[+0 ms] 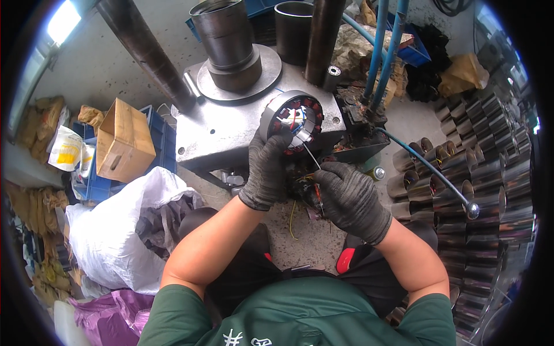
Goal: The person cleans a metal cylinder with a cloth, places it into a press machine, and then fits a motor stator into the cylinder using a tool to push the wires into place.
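Observation:
My left hand point(265, 167), in a dark grey knitted glove, grips the near left side of a motor stator point(268, 120). The stator is a dark metal ring with reddish windings inside and white, blue and red wires in its middle. It is tilted at the near edge of the press table point(231, 135). My right hand point(353, 202), gloved alike, is closed around a thin metal rod point(311, 157). The rod's far end reaches the near inner rim of the stator, beside the wires. Its other end is hidden in my fist.
A round steel die point(228, 57) stands on the table between two thick columns. A blue lever with a ball knob point(472, 211) sticks out at right, before rows of metal cylinders point(485, 167). At left are a cardboard box point(124, 141) and a white sack point(115, 236).

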Action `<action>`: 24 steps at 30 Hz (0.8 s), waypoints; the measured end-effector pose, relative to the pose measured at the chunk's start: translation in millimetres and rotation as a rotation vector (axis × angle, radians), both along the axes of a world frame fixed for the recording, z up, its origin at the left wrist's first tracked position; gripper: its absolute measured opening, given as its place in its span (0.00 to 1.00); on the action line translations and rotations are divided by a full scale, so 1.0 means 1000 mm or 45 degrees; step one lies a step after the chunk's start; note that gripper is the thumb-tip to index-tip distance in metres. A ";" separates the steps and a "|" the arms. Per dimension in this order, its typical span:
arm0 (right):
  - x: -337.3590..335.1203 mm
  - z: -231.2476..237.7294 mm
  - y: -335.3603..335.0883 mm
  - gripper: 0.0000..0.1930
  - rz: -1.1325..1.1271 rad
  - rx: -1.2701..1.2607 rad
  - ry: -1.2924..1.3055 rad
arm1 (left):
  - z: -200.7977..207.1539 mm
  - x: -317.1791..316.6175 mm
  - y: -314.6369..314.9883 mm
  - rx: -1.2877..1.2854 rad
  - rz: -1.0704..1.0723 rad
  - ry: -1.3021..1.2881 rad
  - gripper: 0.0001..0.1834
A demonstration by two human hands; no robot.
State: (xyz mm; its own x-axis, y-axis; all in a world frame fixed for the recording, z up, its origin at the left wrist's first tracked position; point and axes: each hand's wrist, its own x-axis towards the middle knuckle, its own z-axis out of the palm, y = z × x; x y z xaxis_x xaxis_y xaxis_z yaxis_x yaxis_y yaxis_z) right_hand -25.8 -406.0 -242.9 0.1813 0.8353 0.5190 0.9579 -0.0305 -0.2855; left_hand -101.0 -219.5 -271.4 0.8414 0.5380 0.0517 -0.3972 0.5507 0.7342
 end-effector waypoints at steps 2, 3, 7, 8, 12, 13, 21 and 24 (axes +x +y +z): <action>-0.003 0.003 0.001 0.16 -0.034 -0.012 -0.012 | 0.001 0.000 -0.001 -0.013 0.016 0.036 0.23; -0.003 0.004 0.001 0.16 -0.037 -0.012 -0.012 | 0.000 0.000 -0.001 -0.041 0.025 0.051 0.23; 0.001 0.015 -0.003 0.14 0.047 0.069 0.108 | 0.011 -0.003 -0.004 -0.225 -0.098 0.093 0.22; 0.004 0.019 -0.007 0.13 0.098 0.137 0.186 | 0.010 -0.004 -0.002 -0.226 -0.099 0.095 0.22; 0.016 0.026 -0.018 0.11 0.151 0.261 0.418 | -0.001 -0.001 0.011 -0.445 -0.215 0.248 0.21; 0.018 0.025 -0.020 0.09 0.100 0.232 0.545 | -0.004 0.000 0.013 -0.463 -0.208 0.223 0.21; 0.033 0.015 -0.023 0.11 0.052 0.172 0.841 | -0.008 0.004 0.012 -0.623 -0.222 0.128 0.19; 0.033 0.014 -0.024 0.12 0.057 0.201 1.117 | -0.007 0.003 0.011 -0.585 -0.200 0.096 0.19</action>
State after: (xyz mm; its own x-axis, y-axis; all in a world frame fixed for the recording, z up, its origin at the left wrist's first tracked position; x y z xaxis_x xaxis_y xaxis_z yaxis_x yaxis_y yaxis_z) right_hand 7.3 -429.7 -228.9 0.5362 0.7817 0.3185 0.3918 0.1038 -0.9142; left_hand -98.4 -208.9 -278.7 0.9064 0.3572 -0.2255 -0.2385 0.8734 0.4245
